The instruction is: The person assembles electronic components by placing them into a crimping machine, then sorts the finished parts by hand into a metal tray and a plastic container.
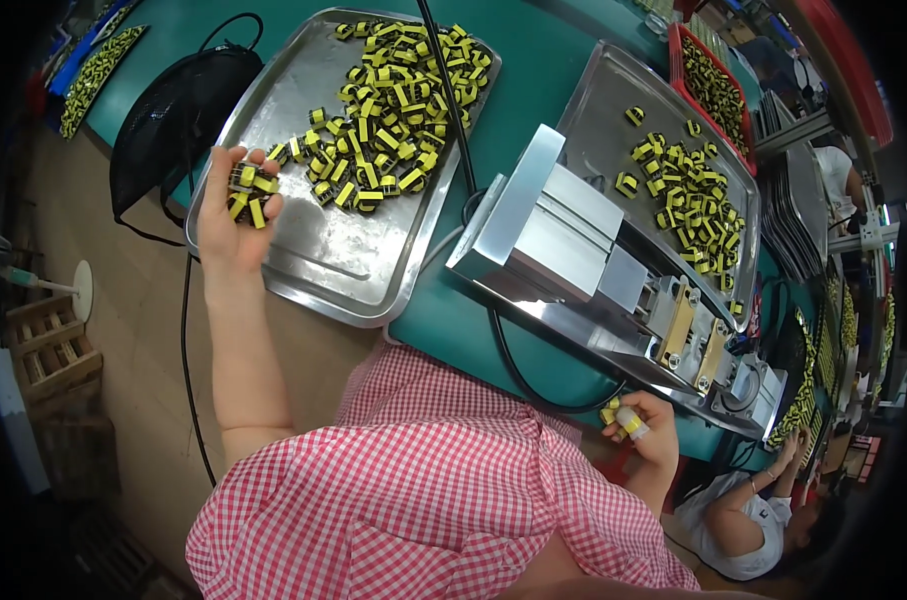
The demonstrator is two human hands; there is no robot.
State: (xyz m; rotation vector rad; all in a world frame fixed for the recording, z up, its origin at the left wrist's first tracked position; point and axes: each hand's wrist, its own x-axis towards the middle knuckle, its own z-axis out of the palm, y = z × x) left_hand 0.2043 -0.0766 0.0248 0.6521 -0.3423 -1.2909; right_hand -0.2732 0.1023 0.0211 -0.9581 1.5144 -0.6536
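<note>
My left hand [231, 232] curls upward around a cluster of small yellow-and-black block-shaped components [256, 183] over the edge of the silver metal tray [318, 245], probably cupped so none spill. The tray's raised rim seems to contain the loose heap. Beside the silver metal machine [563, 230], my right hand [655, 424] pinches a small yellow piece [609, 411] at the fingertips, likely for finer control.

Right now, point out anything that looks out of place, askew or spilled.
One thing looks slightly askew: the black mesh item left of the left metal tray juts past the edge of the green table, seemingly partly unsupported. Nothing else plainly stands out.
</note>
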